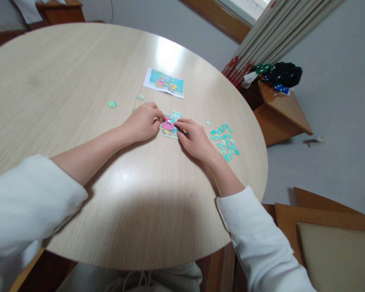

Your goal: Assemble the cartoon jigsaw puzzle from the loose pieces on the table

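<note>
A partly joined jigsaw puzzle lies flat on the table, showing a pink starfish figure and a pale figure beside it. My left hand rests at its left edge, fingers curled and the fingertips touching the joined pieces. From the other side, my right hand reaches over the puzzle's right edge. Between its thumb and fingers is a puzzle piece with dark and yellow parts, mostly hidden by the fingers. Some of the puzzle's right side is covered by this hand.
Loose turquoise pieces lie in a heap to the right, with a single piece near them. Two more pieces, one greenish and one pale, lie at left. A printed reference picture lies behind the puzzle on the round wooden table.
</note>
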`<state>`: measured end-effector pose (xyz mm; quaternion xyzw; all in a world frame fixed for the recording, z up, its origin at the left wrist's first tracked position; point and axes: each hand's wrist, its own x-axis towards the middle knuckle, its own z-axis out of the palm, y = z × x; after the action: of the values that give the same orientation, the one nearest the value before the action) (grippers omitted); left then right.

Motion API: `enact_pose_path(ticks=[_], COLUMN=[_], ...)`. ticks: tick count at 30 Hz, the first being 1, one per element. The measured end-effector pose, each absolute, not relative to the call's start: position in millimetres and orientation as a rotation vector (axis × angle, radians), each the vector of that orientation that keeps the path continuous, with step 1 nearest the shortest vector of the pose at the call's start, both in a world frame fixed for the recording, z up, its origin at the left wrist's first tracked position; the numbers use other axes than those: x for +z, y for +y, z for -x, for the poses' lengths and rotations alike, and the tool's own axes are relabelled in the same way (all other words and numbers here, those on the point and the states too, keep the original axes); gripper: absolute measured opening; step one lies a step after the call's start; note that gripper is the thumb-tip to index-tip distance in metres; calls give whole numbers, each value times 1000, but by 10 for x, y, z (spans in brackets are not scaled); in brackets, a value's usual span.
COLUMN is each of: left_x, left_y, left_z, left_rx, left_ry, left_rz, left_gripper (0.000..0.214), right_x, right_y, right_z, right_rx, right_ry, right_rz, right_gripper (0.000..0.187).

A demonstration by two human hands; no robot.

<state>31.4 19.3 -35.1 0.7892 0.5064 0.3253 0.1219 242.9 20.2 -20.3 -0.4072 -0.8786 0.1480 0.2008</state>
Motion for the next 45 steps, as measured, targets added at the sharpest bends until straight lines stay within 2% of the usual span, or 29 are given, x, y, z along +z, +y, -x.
enact_pose_path(ticks=[29,45], left_x=[-289,-287], left_y=[160,160], left_z=[-379,-358], left_rx=[725,775], left_ry=[1475,1421], left_rz=[-2552,-2578], left_gripper=[31,33], right_x=[-167,-173], right_y=[181,187], right_z=[-2402,-2406], right_rx=[421,414], right_ry=[-2453,-2448], right_rz=[1169,1176], right_gripper=[35,33])
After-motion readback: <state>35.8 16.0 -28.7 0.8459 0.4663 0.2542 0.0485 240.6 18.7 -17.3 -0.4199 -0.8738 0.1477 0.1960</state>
